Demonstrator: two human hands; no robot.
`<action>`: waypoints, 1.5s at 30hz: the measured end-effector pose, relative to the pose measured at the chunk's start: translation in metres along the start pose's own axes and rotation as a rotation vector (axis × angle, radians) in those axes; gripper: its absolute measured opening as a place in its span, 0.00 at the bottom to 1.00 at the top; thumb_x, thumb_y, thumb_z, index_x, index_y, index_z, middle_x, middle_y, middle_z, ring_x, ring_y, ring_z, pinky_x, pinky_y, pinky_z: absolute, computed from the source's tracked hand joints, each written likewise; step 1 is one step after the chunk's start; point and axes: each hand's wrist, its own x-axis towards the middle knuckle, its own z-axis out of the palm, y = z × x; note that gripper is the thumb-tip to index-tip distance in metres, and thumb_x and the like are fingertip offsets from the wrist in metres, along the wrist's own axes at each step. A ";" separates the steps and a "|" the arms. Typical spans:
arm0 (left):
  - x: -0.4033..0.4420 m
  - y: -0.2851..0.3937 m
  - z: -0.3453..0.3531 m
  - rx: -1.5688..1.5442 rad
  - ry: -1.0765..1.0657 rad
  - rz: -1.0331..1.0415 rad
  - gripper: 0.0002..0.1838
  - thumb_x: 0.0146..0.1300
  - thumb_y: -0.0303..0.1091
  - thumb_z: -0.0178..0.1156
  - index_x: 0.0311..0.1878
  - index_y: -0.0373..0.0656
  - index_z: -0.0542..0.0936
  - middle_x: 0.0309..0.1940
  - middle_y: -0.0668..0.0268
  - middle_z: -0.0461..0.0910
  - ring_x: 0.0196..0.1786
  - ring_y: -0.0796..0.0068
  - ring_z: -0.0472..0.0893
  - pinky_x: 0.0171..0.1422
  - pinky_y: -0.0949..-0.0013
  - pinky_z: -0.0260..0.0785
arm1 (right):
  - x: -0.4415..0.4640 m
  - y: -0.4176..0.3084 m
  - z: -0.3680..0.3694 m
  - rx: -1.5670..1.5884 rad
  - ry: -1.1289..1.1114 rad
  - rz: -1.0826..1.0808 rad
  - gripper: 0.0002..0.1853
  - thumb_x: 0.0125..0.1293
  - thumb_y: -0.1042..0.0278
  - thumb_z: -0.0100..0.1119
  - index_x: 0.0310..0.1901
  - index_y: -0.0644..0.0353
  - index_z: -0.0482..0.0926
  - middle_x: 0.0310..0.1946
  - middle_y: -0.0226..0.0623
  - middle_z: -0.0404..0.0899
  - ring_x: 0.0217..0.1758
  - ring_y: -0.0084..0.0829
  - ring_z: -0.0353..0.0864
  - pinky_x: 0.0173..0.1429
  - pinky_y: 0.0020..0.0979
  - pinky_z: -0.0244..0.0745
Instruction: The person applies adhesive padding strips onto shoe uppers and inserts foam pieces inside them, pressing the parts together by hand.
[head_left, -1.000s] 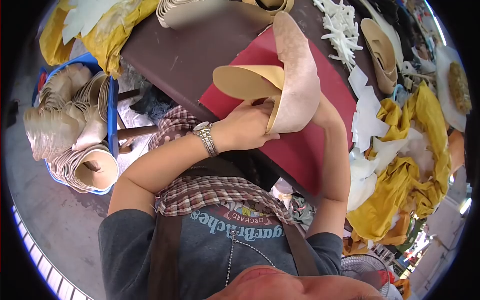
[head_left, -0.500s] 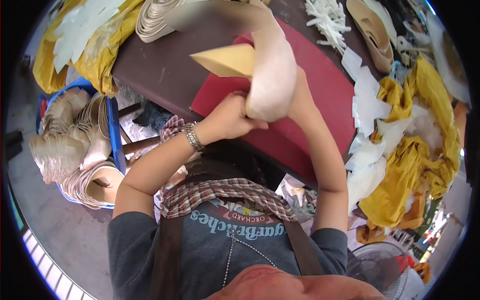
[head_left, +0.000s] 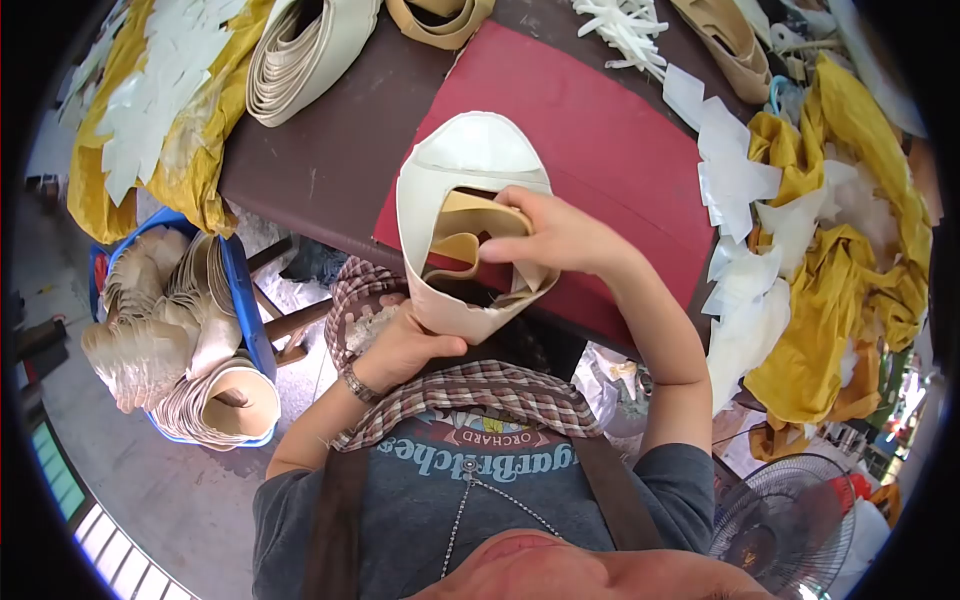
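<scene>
A white shoe upper (head_left: 420, 210) with a tan lining (head_left: 460, 250) is held above the table edge, its opening facing me and its toe pointing away. My left hand (head_left: 425, 340) grips the near, heel end, thumb on the outer side. From the right, my right hand (head_left: 560, 235) reaches over the side of the opening, its thumb and fingers closed on the lining. Part of the lining curls inside the opening. Beneath and beyond the upper lies a red mat (head_left: 610, 130).
The brown table (head_left: 300, 170) carries nested white uppers (head_left: 300, 70), a tan piece (head_left: 440, 25), white strips (head_left: 625, 30) and a tan upper (head_left: 725, 50). White pieces lie on yellow sheeting (head_left: 830, 320) at right. A blue crate (head_left: 240, 290) of shoe parts stands left, a fan (head_left: 790, 520) lower right.
The upper has come down toward me and turned so its opening shows. My left hand has moved down to the heel end; my right hand now grips the lining inside.
</scene>
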 end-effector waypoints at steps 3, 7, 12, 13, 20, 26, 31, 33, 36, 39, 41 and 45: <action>0.002 0.006 0.010 0.143 -0.102 -0.075 0.26 0.53 0.26 0.74 0.57 0.38 0.79 0.53 0.64 0.81 0.55 0.76 0.79 0.61 0.70 0.72 | -0.014 -0.023 -0.001 -0.070 -0.186 0.107 0.18 0.66 0.59 0.64 0.45 0.68 0.77 0.43 0.40 0.82 0.47 0.26 0.81 0.49 0.28 0.76; 0.011 -0.016 0.010 -0.191 -0.121 0.033 0.38 0.52 0.39 0.75 0.63 0.33 0.71 0.62 0.58 0.74 0.66 0.68 0.71 0.73 0.63 0.61 | -0.045 0.000 -0.009 0.932 0.144 -0.473 0.18 0.73 0.67 0.52 0.57 0.72 0.75 0.44 0.38 0.84 0.41 0.28 0.85 0.48 0.31 0.80; -0.002 0.050 0.016 0.648 -0.024 -0.166 0.37 0.50 0.36 0.77 0.62 0.35 0.72 0.58 0.61 0.77 0.59 0.70 0.77 0.66 0.65 0.68 | -0.051 0.007 -0.017 0.683 0.245 -0.136 0.16 0.75 0.62 0.50 0.52 0.67 0.77 0.35 0.32 0.81 0.29 0.22 0.81 0.38 0.24 0.76; -0.011 0.070 0.009 1.022 0.092 -0.105 0.39 0.45 0.34 0.78 0.62 0.37 0.73 0.54 0.61 0.78 0.54 0.74 0.79 0.59 0.68 0.72 | -0.053 0.002 -0.019 0.608 0.238 -0.137 0.15 0.75 0.62 0.50 0.51 0.66 0.77 0.34 0.31 0.80 0.27 0.21 0.80 0.36 0.23 0.75; 0.077 0.139 0.053 0.913 -0.302 0.293 0.39 0.48 0.41 0.77 0.61 0.37 0.72 0.50 0.62 0.80 0.53 0.72 0.79 0.60 0.67 0.70 | -0.046 -0.030 -0.035 0.300 0.164 -0.227 0.14 0.71 0.61 0.54 0.49 0.63 0.78 0.36 0.32 0.81 0.36 0.25 0.81 0.42 0.26 0.73; 0.123 0.124 0.060 1.034 -0.161 0.033 0.13 0.68 0.35 0.52 0.46 0.37 0.79 0.34 0.63 0.83 0.35 0.77 0.81 0.42 0.71 0.76 | -0.101 -0.018 0.038 -0.908 0.916 -0.586 0.25 0.53 0.64 0.70 0.52 0.60 0.74 0.46 0.41 0.79 0.50 0.40 0.78 0.53 0.40 0.71; 0.144 0.109 0.071 0.945 -0.137 0.352 0.15 0.74 0.38 0.46 0.46 0.34 0.76 0.32 0.59 0.83 0.31 0.73 0.82 0.34 0.68 0.78 | -0.107 -0.003 0.029 -1.312 0.642 -0.428 0.12 0.51 0.69 0.58 0.38 0.61 0.76 0.25 0.32 0.73 0.35 0.32 0.76 0.55 0.36 0.71; 0.149 0.099 0.077 0.909 -0.066 0.294 0.16 0.76 0.40 0.46 0.49 0.35 0.74 0.35 0.61 0.82 0.33 0.73 0.83 0.36 0.69 0.77 | -0.114 0.003 0.005 -1.476 0.768 -0.415 0.08 0.52 0.71 0.57 0.35 0.61 0.77 0.25 0.33 0.74 0.35 0.33 0.77 0.57 0.36 0.71; 0.151 0.075 0.083 0.781 -0.087 0.354 0.13 0.76 0.37 0.48 0.52 0.37 0.74 0.39 0.64 0.81 0.39 0.78 0.81 0.43 0.71 0.75 | -0.123 0.034 0.006 -1.513 0.738 -0.268 0.06 0.52 0.71 0.56 0.33 0.60 0.77 0.26 0.34 0.74 0.37 0.33 0.77 0.59 0.36 0.70; 0.147 0.066 0.065 1.037 -0.170 0.724 0.09 0.73 0.29 0.47 0.51 0.37 0.72 0.39 0.53 0.79 0.36 0.56 0.83 0.43 0.62 0.74 | -0.134 0.052 0.046 -1.577 0.741 -0.146 0.14 0.55 0.69 0.54 0.41 0.67 0.78 0.35 0.41 0.79 0.44 0.34 0.78 0.62 0.35 0.68; 0.132 0.068 0.067 1.042 -0.166 0.694 0.09 0.71 0.26 0.45 0.50 0.38 0.73 0.37 0.54 0.79 0.37 0.54 0.81 0.45 0.62 0.73 | -0.131 0.056 0.070 -1.616 0.752 0.075 0.23 0.58 0.66 0.51 0.53 0.73 0.75 0.41 0.44 0.80 0.51 0.34 0.77 0.62 0.31 0.64; 0.125 0.065 0.059 1.015 -0.117 0.629 0.09 0.70 0.28 0.49 0.48 0.35 0.73 0.31 0.57 0.78 0.35 0.64 0.81 0.42 0.64 0.72 | -0.115 0.049 0.091 -1.638 0.786 0.322 0.27 0.60 0.66 0.49 0.60 0.75 0.71 0.45 0.45 0.78 0.55 0.35 0.74 0.63 0.30 0.60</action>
